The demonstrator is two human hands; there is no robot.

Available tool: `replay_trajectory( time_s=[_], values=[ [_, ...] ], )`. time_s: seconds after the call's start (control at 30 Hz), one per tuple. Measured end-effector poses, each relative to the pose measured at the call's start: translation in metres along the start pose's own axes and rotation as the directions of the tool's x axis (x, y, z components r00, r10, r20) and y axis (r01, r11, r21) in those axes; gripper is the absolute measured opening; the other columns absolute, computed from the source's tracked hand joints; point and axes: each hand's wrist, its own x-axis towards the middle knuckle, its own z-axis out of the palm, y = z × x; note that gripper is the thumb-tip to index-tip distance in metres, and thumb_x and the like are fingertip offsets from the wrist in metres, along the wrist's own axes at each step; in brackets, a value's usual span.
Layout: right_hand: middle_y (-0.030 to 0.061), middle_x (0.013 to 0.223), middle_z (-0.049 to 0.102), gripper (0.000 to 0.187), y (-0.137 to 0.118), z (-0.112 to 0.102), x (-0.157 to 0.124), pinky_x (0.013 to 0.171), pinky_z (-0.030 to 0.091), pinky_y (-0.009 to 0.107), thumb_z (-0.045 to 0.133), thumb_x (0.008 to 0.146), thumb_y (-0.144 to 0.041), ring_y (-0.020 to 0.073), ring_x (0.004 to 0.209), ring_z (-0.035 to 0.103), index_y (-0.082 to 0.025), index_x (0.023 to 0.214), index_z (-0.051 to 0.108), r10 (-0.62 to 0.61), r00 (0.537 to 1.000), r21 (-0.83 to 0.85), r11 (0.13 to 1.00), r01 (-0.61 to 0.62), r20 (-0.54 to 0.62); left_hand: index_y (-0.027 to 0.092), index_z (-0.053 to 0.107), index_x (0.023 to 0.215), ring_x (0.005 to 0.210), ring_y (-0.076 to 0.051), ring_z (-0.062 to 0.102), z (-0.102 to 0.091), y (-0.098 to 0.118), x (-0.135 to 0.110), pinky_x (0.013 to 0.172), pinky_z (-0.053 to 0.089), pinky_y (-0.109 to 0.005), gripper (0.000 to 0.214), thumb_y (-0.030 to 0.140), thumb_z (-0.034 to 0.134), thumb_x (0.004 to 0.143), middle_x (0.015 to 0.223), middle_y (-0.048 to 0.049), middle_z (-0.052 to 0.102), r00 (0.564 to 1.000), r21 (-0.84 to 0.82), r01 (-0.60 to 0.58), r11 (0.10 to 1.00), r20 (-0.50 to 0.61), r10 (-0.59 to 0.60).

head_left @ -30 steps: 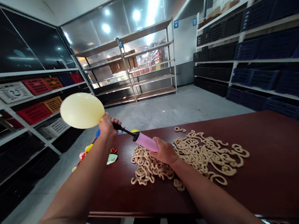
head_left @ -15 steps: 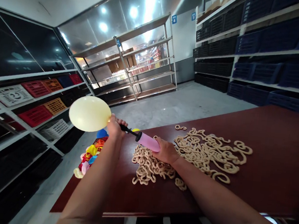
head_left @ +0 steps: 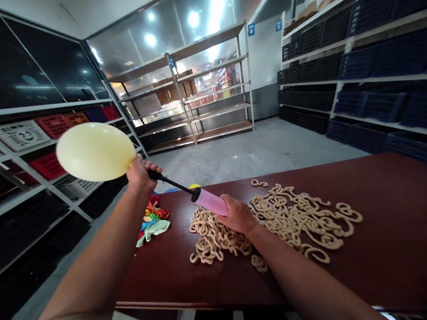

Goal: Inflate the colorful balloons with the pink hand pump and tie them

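Observation:
A pale yellow inflated balloon (head_left: 95, 151) extends to the left from my left hand (head_left: 142, 173). The fingers of that hand are closed around the balloon's neck and the black end of a hand pump. From there the pump's thin black rod runs to its pink barrel (head_left: 211, 202), which tilts down to the right. My right hand (head_left: 236, 214) is wrapped around the barrel's lower end, above a pile of beige curled strands (head_left: 221, 238). Uninflated balloons (head_left: 156, 225) in several colours lie on the table, partly hidden behind my left forearm.
The dark red table (head_left: 393, 207) bears a larger spread of beige strands (head_left: 295, 213). Part of a yellow round thing (head_left: 195, 186) shows past the table's far edge. Shelves with crates (head_left: 370, 104) stand at right and left, and a metal rack (head_left: 203, 113) stands at the back.
My left hand has moved left with the balloon, and more of the pump's black rod shows. The balloon looks larger. My right hand and the barrel have barely moved.

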Motion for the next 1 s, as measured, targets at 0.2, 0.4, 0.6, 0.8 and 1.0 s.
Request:
replay_trajectory(
  time_s=[0.2, 0.4, 0.6, 0.8, 1.0],
  values=[
    [0.0049, 0.089, 0.062, 0.043, -0.001, 0.003, -0.001, 0.067, 0.038, 0.028, 0.058, 0.066, -0.033, 0.0186, 0.078, 0.059, -0.020, 0.106, 0.050, 0.030, 1.000, -0.015, 0.999, -0.030, 0.006, 0.020, 0.023, 0.057, 0.034, -0.007, 0.032, 0.002, 0.008, 0.013, 0.037, 0.030, -0.021, 0.033, 0.028, 0.046, 0.080, 0.042, 0.0076, 0.025, 0.999, -0.015, -0.039, 0.999, 0.007, 0.039],
    [0.0046, 0.084, 0.063, 0.038, -0.004, -0.005, -0.003, 0.061, 0.035, 0.026, 0.060, 0.066, -0.034, 0.0173, 0.071, 0.058, -0.020, 0.100, 0.051, 0.083, 0.996, -0.067, 0.995, -0.080, 0.036, 0.020, 0.024, 0.057, 0.034, -0.007, 0.031, 0.013, -0.065, -0.016, 0.038, 0.029, -0.021, 0.036, 0.035, 0.046, 0.081, 0.042, 0.0078, 0.024, 0.993, -0.034, 0.119, 0.992, 0.003, -0.119],
    [0.0046, 0.083, 0.063, 0.040, -0.003, -0.004, -0.004, 0.061, 0.036, 0.027, 0.061, 0.066, -0.036, 0.0179, 0.071, 0.059, -0.020, 0.100, 0.051, 0.081, 0.996, -0.076, 0.994, -0.078, 0.032, 0.020, 0.024, 0.056, 0.034, -0.007, 0.034, 0.014, -0.102, -0.040, 0.039, 0.031, -0.022, 0.035, 0.033, 0.047, 0.079, 0.042, 0.0074, 0.026, 0.979, -0.049, 0.202, 0.978, 0.005, -0.202],
    [0.0040, 0.089, 0.062, 0.049, -0.001, -0.002, -0.002, 0.066, 0.038, 0.028, 0.061, 0.065, -0.036, 0.0188, 0.079, 0.059, -0.021, 0.110, 0.048, 0.015, 1.000, -0.004, 1.000, -0.015, 0.024, 0.020, 0.023, 0.056, 0.035, -0.008, 0.035, 0.001, -0.043, -0.014, 0.039, 0.035, -0.023, 0.034, 0.030, 0.049, 0.077, 0.042, 0.0073, 0.025, 0.996, -0.013, 0.086, 0.996, 0.002, -0.086],
    [0.0046, 0.090, 0.063, 0.043, -0.001, 0.003, 0.000, 0.066, 0.039, 0.028, 0.057, 0.066, -0.037, 0.0190, 0.078, 0.059, -0.020, 0.105, 0.049, 0.009, 1.000, 0.003, 1.000, -0.009, -0.006, 0.020, 0.024, 0.058, 0.034, -0.007, 0.033, -0.001, 0.018, 0.017, 0.038, 0.033, -0.021, 0.031, 0.026, 0.046, 0.079, 0.041, 0.0078, 0.024, 0.998, 0.002, -0.052, 0.999, 0.024, 0.052]
  ],
)
